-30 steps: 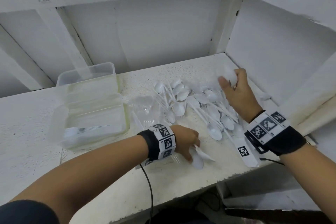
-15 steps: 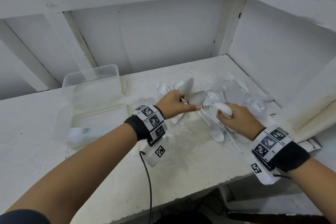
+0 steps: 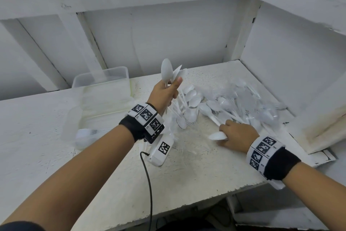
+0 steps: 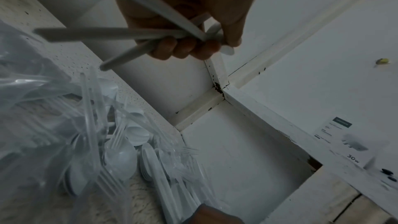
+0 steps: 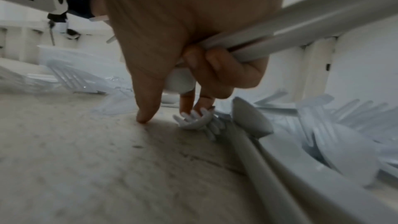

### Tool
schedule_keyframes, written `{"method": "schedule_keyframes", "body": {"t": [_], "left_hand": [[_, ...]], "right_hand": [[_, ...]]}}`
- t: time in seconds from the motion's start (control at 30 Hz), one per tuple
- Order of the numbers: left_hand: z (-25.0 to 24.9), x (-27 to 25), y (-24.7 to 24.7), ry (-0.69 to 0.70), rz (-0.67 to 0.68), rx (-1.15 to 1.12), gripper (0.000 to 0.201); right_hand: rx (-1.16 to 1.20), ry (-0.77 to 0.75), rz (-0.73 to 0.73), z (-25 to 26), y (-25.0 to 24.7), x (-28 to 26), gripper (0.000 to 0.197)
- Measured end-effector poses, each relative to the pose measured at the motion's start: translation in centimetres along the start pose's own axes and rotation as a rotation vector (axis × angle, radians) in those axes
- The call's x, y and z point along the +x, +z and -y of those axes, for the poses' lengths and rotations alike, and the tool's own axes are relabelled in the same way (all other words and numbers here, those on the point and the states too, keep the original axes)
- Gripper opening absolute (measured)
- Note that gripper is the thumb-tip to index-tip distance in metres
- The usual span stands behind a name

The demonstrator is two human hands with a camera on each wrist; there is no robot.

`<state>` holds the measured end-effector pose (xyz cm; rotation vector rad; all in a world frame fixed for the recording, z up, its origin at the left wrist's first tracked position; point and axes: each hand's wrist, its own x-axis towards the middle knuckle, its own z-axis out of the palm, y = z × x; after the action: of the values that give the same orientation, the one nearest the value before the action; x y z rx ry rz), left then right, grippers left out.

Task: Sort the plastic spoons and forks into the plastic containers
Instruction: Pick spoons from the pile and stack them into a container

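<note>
My left hand (image 3: 166,93) is raised above the shelf and grips several white plastic spoons (image 3: 167,70) by their handles (image 4: 120,33), bowls pointing up. My right hand (image 3: 235,134) rests low on the shelf at the near edge of the cutlery pile (image 3: 230,105) and grips white spoons (image 3: 218,135); their handles (image 5: 301,28) run through its curled fingers. Its thumb tip (image 5: 144,117) touches the shelf and a fingertip touches a white fork (image 5: 196,120). Two clear plastic containers (image 3: 104,88) stand at the left; the nearer one (image 3: 74,127) holds clear forks (image 3: 93,131).
The white shelf (image 3: 196,165) sits in a corner, with walls behind and to the right. Clear forks and white spoons lie mixed in the pile. A black cable (image 3: 148,184) hangs from my left wrist over the front edge. A white carton (image 3: 322,137) lies at the right.
My left hand picked spoons off the shelf's front and lifted them up above the pile. My right hand drew back from the far side to the pile's near edge, holding spoons.
</note>
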<state>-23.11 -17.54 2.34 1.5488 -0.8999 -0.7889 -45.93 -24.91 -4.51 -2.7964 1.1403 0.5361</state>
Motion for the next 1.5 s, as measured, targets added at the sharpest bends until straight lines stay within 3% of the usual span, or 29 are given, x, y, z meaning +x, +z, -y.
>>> {"method": "schedule_keyframes", "body": {"t": [0.17,0.4,0.63,0.93,1.03,1.2,1.33,1.5], "left_hand": [[0.3,-0.3,-0.3,-0.038,0.020,0.012,0.023],[1.3,-0.3,-0.6,-0.082,0.092,0.154,0.007],[1.3,-0.6,-0.6,-0.097,0.091,0.158,0.011],[1.5,-0.6,-0.6,-0.113,0.109,0.173,0.011],[1.6,-0.6,-0.5,-0.113,0.113,0.177,0.009],[1.7,-0.4,-0.5,-0.112,0.092,0.132,0.007],[1.7,-0.4,-0.6,-0.197,0.056,-0.058,0.010],[2.0,-1.3,-0.6,-0.257,0.061,-0.088,0.016]], "right_hand": [[-0.065,0.020,-0.055,0.0,0.1,0.0,0.038],[0.089,0.060,-0.216,1.0,-1.4,1.5,0.037],[0.076,0.124,-0.200,2.3,-1.8,4.2,0.021],[0.147,0.128,-0.221,1.3,-2.3,4.8,0.023],[0.355,0.158,-0.251,0.9,-3.0,4.8,0.018],[1.061,0.173,-0.402,0.7,-5.6,4.4,0.019],[1.322,0.082,-0.502,2.1,-8.3,3.2,0.013],[1.530,-0.121,-0.727,4.5,-10.9,1.5,0.020]]}}
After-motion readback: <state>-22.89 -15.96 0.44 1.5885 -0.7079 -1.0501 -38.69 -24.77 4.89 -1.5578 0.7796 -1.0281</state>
